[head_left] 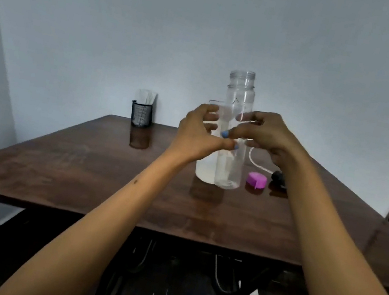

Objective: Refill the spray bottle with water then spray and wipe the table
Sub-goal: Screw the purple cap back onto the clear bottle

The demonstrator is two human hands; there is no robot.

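The left hand (197, 132) curls round a clear container (204, 167) just behind the uncapped bottle (235, 128); the right hand (266, 134) grips the bottle, upright at mid-table (68, 164). A purple cap (256, 179) lies just right. This looks like the refill step; next, tilt the container over the bottle's mouth.

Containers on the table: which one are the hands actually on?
The tall clear bottle with the open threaded neck, gripped by both hands. The shorter clear container stands behind it; the black mesh cup stands apart, far left.
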